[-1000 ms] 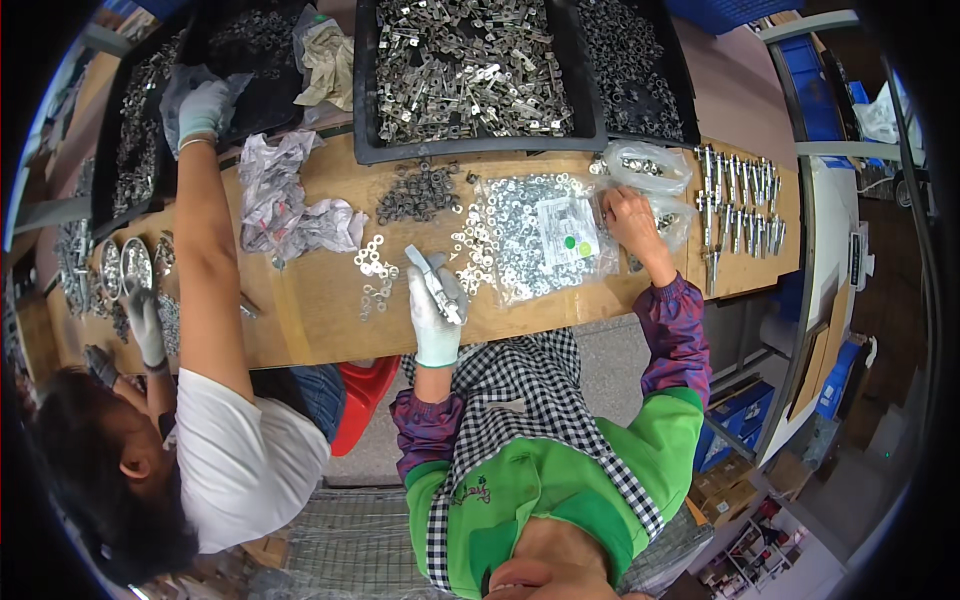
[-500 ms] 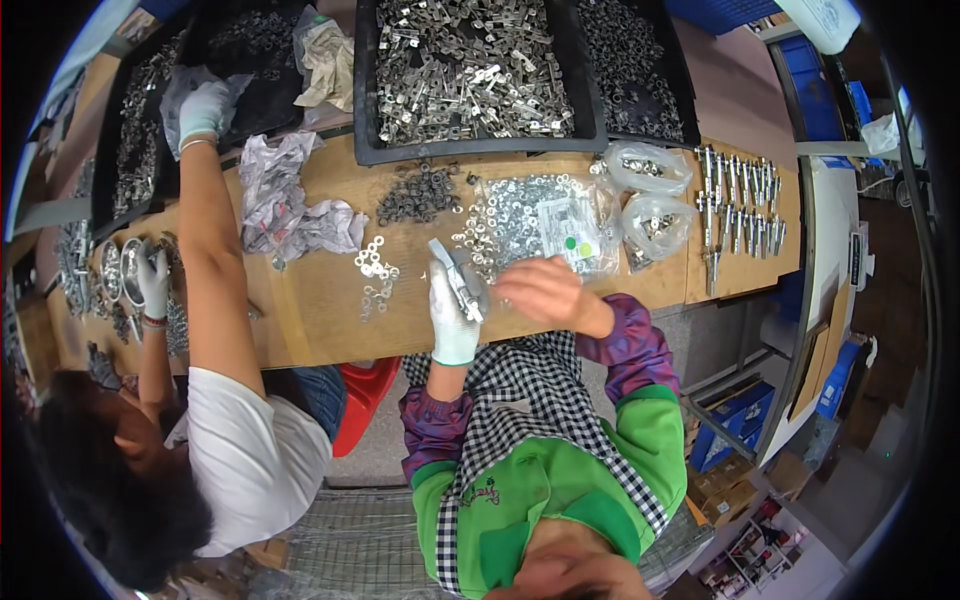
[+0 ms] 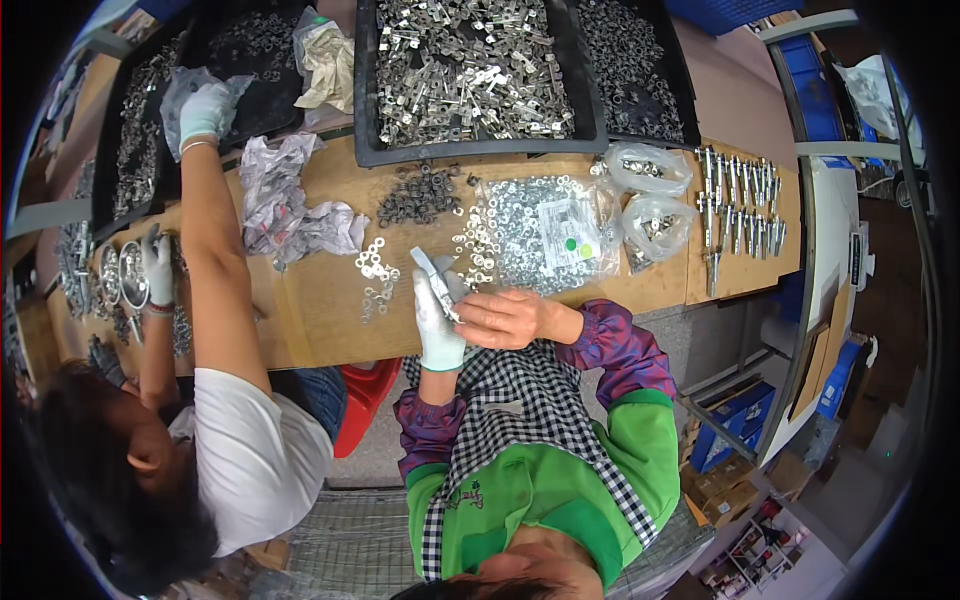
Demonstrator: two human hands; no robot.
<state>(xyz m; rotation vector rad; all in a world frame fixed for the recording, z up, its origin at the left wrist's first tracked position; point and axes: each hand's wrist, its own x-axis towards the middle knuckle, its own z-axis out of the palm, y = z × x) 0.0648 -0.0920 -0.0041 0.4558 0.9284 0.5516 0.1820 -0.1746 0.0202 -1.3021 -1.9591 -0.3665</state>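
Observation:
My left hand, in a white glove, is closed around a silvery metal part with a flat strip-like end, held tilted above the table's near edge. My bare right hand meets the part's lower end, its fingers bent together there. Whether a small piece sits between those fingertips is hidden. Just beyond my hands lie loose shiny washers and a clear plastic bag of washers. Pale ring-shaped pieces lie to the left, with a pile of dark nuts behind.
A black tray of metal clips stands at the back, beside another of dark small parts. Finished-looking metal bolts lie in rows at right, near two small bags. A co-worker's gloved hand reaches into a tray at left; crumpled paper lies between us.
My right hand has moved left and slightly down onto the metal part. My left hand has shifted a little left with the part in it.

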